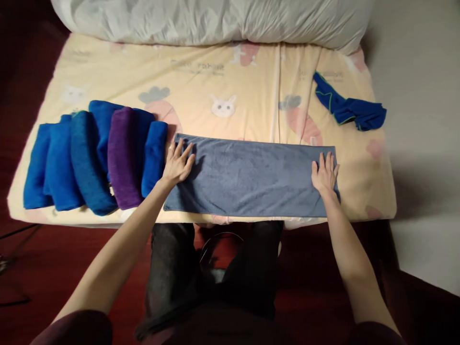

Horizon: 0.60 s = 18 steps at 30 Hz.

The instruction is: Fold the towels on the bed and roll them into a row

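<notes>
A grey-blue towel (247, 177) lies spread flat in a long rectangle along the near edge of the bed. My left hand (178, 163) rests flat on its left end, fingers spread. On the towel's right end lies my right hand (325, 173), palm down with the fingers stretched out. Just left of my left hand, several folded towels sit in an overlapping row. Among them are a purple towel (124, 160), a teal towel (89, 163) and a bright blue towel (63, 165).
The bed (247, 96) has a yellow sheet printed with rabbits and carrots. A crumpled blue cloth with green edging (348, 108) lies at the far right. White bedding (215, 19) runs along the back, and a pale wall (424, 143) stands on the right.
</notes>
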### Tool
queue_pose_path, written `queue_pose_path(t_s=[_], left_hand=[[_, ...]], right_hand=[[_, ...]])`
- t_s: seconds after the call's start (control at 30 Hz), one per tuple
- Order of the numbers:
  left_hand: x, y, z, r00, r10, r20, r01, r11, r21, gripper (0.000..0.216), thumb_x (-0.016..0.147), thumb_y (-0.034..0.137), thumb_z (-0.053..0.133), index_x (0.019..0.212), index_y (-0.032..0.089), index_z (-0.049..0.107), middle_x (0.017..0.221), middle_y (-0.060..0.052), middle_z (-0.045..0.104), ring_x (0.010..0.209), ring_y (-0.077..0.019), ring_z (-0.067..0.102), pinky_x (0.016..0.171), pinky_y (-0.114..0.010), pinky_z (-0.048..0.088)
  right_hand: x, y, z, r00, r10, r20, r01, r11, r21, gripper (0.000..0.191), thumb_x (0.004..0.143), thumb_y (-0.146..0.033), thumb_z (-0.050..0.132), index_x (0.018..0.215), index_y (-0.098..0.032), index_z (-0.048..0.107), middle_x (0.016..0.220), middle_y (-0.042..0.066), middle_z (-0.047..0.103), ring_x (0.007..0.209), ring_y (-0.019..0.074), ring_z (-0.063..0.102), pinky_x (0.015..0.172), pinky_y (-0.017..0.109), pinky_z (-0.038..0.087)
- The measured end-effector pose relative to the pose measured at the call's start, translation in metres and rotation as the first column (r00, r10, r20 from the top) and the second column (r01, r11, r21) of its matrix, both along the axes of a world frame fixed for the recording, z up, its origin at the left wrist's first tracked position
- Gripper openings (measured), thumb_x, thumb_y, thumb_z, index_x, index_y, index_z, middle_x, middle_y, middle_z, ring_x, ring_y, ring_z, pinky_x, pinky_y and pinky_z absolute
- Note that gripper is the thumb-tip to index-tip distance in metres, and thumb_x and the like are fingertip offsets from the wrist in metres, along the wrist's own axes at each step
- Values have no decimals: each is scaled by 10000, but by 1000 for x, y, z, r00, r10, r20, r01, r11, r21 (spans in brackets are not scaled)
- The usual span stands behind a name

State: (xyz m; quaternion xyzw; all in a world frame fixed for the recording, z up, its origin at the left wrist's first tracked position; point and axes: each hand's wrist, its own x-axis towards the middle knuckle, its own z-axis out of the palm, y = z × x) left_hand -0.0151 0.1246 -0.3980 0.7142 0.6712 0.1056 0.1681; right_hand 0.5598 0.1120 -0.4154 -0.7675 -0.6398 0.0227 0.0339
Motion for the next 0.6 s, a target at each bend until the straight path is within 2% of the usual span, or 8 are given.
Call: queue_pose_path(t_s=[0.1, 0.17, 0.27, 0.43, 0.6], left_hand=[[-11, -47, -4, 1000, -1, 3, 1, 1000, 9, 745, 1019, 576, 319, 1661, 200, 291, 1756, -68, 157, 1629, -321, 19, 1317, -553, 104], [-12, -74, -7, 1000, 15, 5, -15, 1000, 15, 730, 1028, 544, 299, 1670, 199, 263, 1759, -67, 139, 1629, -318, 31, 1319, -555, 122], [-5, -103, -10, 999, 47, -9, -47, 999, 28, 721, 1032, 515, 280, 1684, 216, 213, 1765, -53, 93, 1628, -323, 36, 1317, -570, 130], [8, -133, -12, 994, 98, -44, -97, 995, 34, 763, 1019, 542, 319, 1700, 262, 115, 1764, -55, 89, 1627, -319, 46, 1315, -578, 114], [11, -143, -11, 996, 82, -27, -80, 995, 62, 719, 1022, 478, 290, 1691, 238, 187, 1751, -85, 143, 1622, -325, 97, 1305, -596, 128]], right_hand=[[4, -59, -3, 997, 73, -19, -73, 997, 26, 627, 1073, -411, 242, 1654, -182, 295, 1732, 134, 232, 1611, 302, 195, 1275, 611, 222], [7, -93, -3, 997, 68, -41, -67, 997, 28, 627, 1068, -400, 235, 1652, -184, 305, 1730, 125, 242, 1612, 290, 200, 1288, 587, 222], [5, -125, -3, 998, 29, -51, -28, 1000, 10, 635, 1058, -396, 239, 1663, -207, 284, 1733, 109, 234, 1615, 291, 193, 1292, 589, 220], [-6, -134, -2, 998, -3, -63, 5, 1000, 25, 648, 1051, -399, 248, 1672, -213, 253, 1745, 105, 188, 1621, 294, 165, 1297, 602, 191], [-7, -129, 4, 998, -7, -70, 6, 1000, -14, 655, 1044, -403, 282, 1665, -196, 264, 1745, 116, 190, 1615, 316, 176, 1290, 612, 197]])
